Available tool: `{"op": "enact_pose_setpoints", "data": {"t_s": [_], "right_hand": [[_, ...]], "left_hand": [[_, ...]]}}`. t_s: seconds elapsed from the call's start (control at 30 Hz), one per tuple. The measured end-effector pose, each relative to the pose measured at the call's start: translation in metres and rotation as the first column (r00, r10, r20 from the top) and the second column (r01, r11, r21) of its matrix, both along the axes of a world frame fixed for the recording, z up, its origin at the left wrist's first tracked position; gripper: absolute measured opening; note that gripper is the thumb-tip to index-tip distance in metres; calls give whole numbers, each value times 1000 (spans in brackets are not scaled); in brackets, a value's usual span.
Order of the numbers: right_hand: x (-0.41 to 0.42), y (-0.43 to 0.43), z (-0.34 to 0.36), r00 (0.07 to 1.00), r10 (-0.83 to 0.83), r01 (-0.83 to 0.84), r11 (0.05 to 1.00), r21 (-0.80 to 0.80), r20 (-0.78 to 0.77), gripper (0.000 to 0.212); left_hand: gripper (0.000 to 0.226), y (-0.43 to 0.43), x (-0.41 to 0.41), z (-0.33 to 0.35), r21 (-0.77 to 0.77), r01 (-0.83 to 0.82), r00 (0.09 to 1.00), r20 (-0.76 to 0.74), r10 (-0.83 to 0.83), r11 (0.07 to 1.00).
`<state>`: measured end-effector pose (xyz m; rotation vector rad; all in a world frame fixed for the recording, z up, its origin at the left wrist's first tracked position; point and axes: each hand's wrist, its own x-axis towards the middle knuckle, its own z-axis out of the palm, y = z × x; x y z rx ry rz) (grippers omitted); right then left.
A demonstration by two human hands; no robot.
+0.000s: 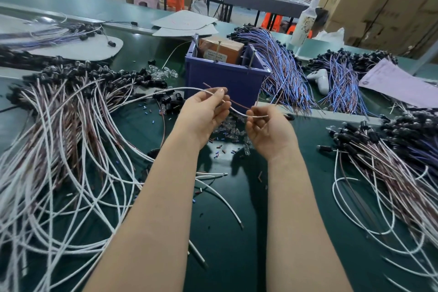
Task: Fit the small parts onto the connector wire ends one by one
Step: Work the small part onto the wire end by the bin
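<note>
Both hands are raised over the green mat, palms toward me. My left hand [205, 114] pinches a white wire [189, 89] and a thin brown wire [237, 103] between thumb and fingers. My right hand [266, 130] pinches the same white wire nearer its end, which pokes out to the right beside a black connector [289, 116]. Under the hands lie several small clear bulbs [227, 130] and tiny blue and red sleeves [219, 149] scattered on the mat.
A big heap of white and brown wires with black connectors [71, 114] fills the left. A similar heap [391, 161] lies at right. A blue bin [225, 73] stands behind the hands, with purple wire bundles [284, 66] beyond it. The green mat [237, 232] shows between my forearms.
</note>
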<state>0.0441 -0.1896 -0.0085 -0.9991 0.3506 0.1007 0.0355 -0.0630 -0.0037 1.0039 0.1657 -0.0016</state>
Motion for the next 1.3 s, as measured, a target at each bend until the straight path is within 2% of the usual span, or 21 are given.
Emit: {"op": "enact_pose_setpoints", "data": {"t_s": [0.07,0.13,0.2,0.27,0.3,0.37,0.4,0.47,0.53,0.6,0.67,0.73,0.8,0.87,0.93,1.0,1.1,1.2,1.3], "right_hand": [[1,1,-1,1000,-18,17,997,-79,-15,19],[3,-1,-4,992,-127,119,950,-289,-8,23],[5,-8,-9,944,-324,309,806,-505,60,28],[4,-11,-9,852,-456,516,651,-557,257,26],[3,-9,-7,812,-434,583,590,-559,389,22],[1,2,-2,820,-190,550,520,-653,539,17],[-1,9,-1,843,-19,473,501,-725,537,19],[-3,20,-4,867,244,287,469,-835,435,30],[-4,24,-9,872,345,186,422,-887,348,44],[-4,21,-13,876,363,182,362,-914,319,52],[-3,16,-15,884,370,151,352,-924,285,51],[-2,12,-15,894,394,86,315,-945,213,49],[-1,10,-16,911,387,34,277,-960,144,47],[1,8,-17,938,323,12,340,-940,129,45],[3,7,-18,963,214,54,438,-897,162,41],[4,6,-17,971,82,157,488,-859,224,37],[4,8,-13,938,-64,311,589,-746,340,27],[6,15,-10,921,-23,323,606,-727,389,18],[8,20,-12,924,46,242,697,-675,379,23]], "left_hand": [[18,-2,0,-2,34,-40,999,11,40,999],[21,-2,0,-3,114,-87,996,30,84,990],[22,1,1,-4,237,-143,990,52,135,961],[24,3,3,-4,358,-176,984,75,160,917],[24,3,3,-4,402,-167,986,83,146,900],[22,0,2,-2,435,-90,995,84,59,896],[21,-3,1,-1,430,-46,997,83,11,901],[21,-6,-1,0,427,-13,996,81,-24,904],[28,-4,1,2,447,-74,996,71,47,891],[33,2,4,4,501,-221,975,91,203,837],[32,12,5,9,417,-373,927,118,357,829],[30,24,4,18,174,-459,888,100,448,871],[31,34,2,23,-75,-505,855,88,510,860],[35,40,1,23,-195,-522,836,73,543,830],[36,39,1,19,-185,-513,847,53,529,839],[32,35,2,14,-51,-442,896,9,443,895],[27,22,2,7,210,-147,985,-61,163,967],[26,6,2,0,361,-4,999,-44,21,933],[26,1,2,-4,487,109,994,-66,-87,867]]}}
